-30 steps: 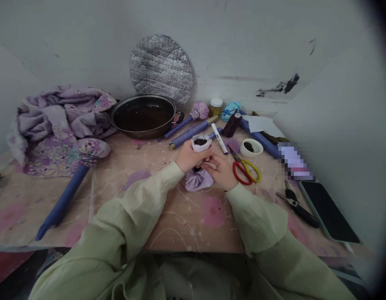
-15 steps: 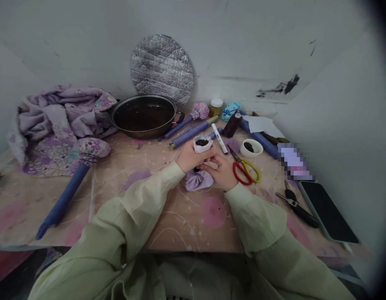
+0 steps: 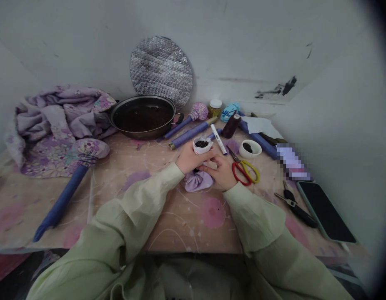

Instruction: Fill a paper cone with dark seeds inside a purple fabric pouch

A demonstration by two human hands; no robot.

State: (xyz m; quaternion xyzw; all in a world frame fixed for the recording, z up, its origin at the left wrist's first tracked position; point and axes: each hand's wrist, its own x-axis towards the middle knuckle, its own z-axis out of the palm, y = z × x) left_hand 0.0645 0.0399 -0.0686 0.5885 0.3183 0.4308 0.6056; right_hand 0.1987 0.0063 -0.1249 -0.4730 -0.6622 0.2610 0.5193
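My left hand [image 3: 189, 158] is wrapped round a small white cup [image 3: 199, 151] whose open top shows dark, crumbly bits. My right hand [image 3: 222, 170] is closed just below and to the right of it, its fingers meeting the left ones; what they pinch, if anything, is hidden. Under both hands sits a gathered lilac cloth bundle [image 3: 198, 182]; I cannot tell whether it joins the cup. Scissors [image 3: 244, 171] with one red and one yellow handle lie to the right, blades pointing away. Beyond them is a white bowl [image 3: 254, 148] with dark bits inside.
At the back left stands a wide black pan [image 3: 127, 132] beside crumpled floral cloth [image 3: 52, 154]. A blue-wrapped stick with a cloth head [image 3: 66, 196] lies left. A marker [image 3: 218, 138], dark thread spool [image 3: 231, 126], lidded jar [image 3: 214, 109], small pliers-like tool [image 3: 301, 212] and phone [image 3: 326, 212] lie about.
The view has shifted very slightly. Both hands and the cup keep practically the same position and hold.
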